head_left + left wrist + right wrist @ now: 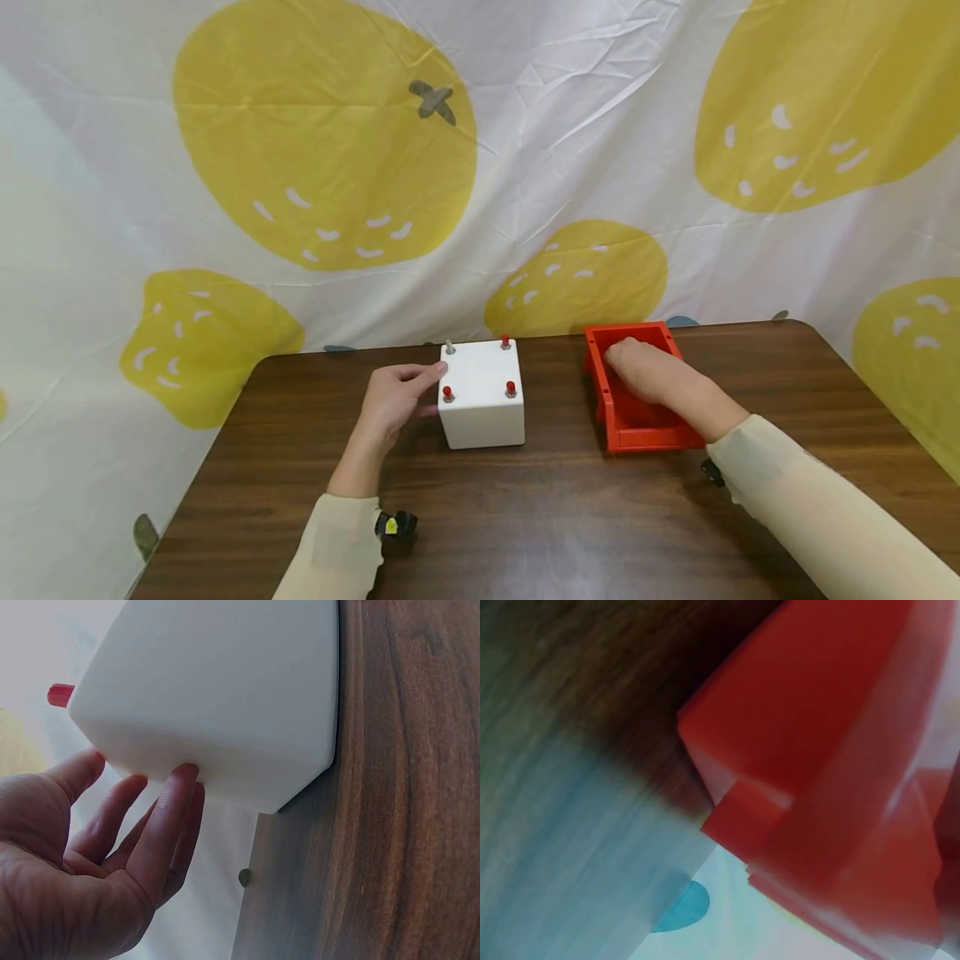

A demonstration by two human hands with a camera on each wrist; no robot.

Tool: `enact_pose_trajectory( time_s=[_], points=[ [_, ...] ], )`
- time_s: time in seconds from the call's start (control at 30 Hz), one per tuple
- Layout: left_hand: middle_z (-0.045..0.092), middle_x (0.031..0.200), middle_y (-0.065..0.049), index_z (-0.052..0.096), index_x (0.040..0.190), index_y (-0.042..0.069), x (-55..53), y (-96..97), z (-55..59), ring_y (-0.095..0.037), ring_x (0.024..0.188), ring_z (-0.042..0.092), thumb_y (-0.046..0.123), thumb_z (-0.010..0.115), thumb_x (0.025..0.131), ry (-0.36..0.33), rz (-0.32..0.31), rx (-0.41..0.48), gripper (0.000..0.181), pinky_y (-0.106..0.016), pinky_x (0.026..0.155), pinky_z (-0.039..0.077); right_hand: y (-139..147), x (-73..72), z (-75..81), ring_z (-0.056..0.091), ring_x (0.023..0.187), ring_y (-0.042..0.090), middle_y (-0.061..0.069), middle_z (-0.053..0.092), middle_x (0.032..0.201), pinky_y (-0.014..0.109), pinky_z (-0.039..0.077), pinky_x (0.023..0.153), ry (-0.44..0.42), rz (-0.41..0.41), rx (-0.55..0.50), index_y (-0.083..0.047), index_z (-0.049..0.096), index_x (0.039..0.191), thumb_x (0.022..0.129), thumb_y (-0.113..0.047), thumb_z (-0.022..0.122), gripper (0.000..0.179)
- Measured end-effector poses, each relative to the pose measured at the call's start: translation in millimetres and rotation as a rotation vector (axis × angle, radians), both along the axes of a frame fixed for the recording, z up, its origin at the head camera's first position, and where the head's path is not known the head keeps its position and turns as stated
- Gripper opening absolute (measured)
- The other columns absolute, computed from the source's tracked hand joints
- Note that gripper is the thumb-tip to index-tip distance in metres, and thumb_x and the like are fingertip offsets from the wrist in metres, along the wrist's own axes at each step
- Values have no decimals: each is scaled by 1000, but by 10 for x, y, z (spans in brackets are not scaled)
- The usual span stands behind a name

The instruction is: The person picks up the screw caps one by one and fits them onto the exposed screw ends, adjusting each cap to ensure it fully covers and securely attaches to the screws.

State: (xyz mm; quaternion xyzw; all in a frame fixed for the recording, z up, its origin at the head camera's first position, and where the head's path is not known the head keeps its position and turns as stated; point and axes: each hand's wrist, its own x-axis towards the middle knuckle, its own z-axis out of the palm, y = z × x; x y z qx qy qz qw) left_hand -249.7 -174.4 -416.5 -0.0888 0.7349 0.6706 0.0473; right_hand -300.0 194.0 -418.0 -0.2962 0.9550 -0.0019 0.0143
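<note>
A white box [482, 421] stands on the table with metal posts at its top corners. Red caps [511, 388] cover three of them, while the back-left post [450, 347] shows bare metal. My left hand [390, 400] is at the box's left side, its fingertips [182, 774] touching the side wall and its thumb by the top edge. To the right sits an open red bin [648, 439]. My right hand [648, 371] reaches down inside it; the fingertips and anything they touch are hidden. The red bin wall [802, 750] fills much of the right wrist view.
The brown wooden table [540, 517] carries both the box and the bin, with a gap between them. A white curtain [525, 167] printed with yellow fruit hangs just behind the table's back edge.
</note>
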Motion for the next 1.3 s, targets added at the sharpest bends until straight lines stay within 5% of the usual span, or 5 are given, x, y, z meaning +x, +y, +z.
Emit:
enact_pose_trajectory(
  time_s=[0.57,0.9,1.3],
  points=[
    [63,100,-8,70,92,11,4,-2,9,-23,86,63,43,76,68,-2,13,-43,41,-42,70,55,-16,-30,-26,49,65,15,-1,51,67,30,51,63,-10,2,-80,-11,55,78,84,1,55,13],
    [63,101,-7,70,93,12,12,-4,12,-23,88,63,45,76,67,-12,10,-53,43,-41,71,55,-44,-53,-54,47,56,13,-3,50,58,23,43,54,-22,-69,-187,-9,61,75,83,4,54,17],
    [62,102,-6,70,94,12,6,-2,10,-23,91,62,47,75,67,-7,10,-66,44,-40,70,56,-45,-40,-43,49,58,16,1,51,63,28,48,57,-15,-130,-103,-9,56,77,84,-1,54,11]
  ],
)
